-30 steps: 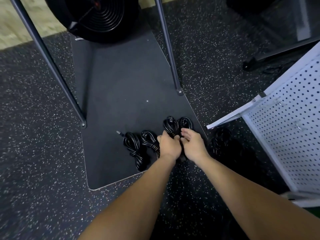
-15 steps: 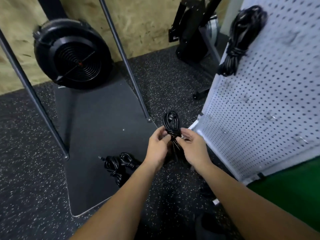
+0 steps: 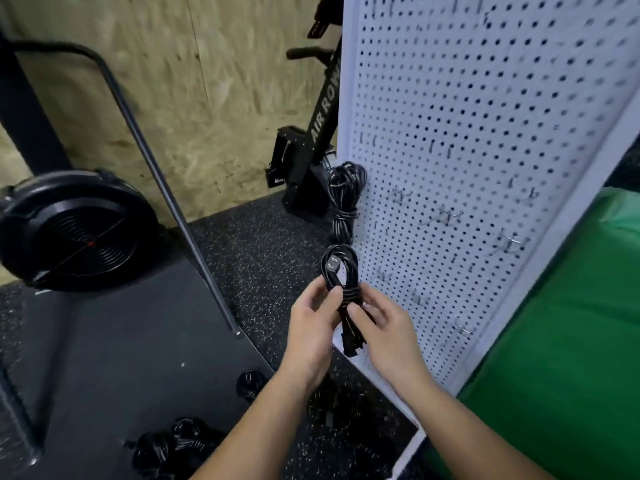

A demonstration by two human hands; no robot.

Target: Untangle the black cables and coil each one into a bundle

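1. While held upright before the white pegboard point(image 3: 467, 168), the coiled cable bundle point(image 3: 341, 285) is pinched at its wrapped middle by left hand point(image 3: 311, 327) and right hand point(image 3: 384, 334) fingers.
2. Another bundle point(image 3: 344, 199) hangs on the pegboard.
3. More bundles point(image 3: 173, 445) lie on the floor mat point(image 3: 121, 358).

There is 1 view only, from a camera worn on the person's head, looking forward and down along both bare forearms. It sits close over the left hand point(image 3: 313, 332) and right hand point(image 3: 384, 336), which fill the lower middle. The wide lens bends the white perforated metal pegboard point(image 3: 485, 161) on the right and takes in the dark speckled rubber floor point(image 3: 263, 244) below.
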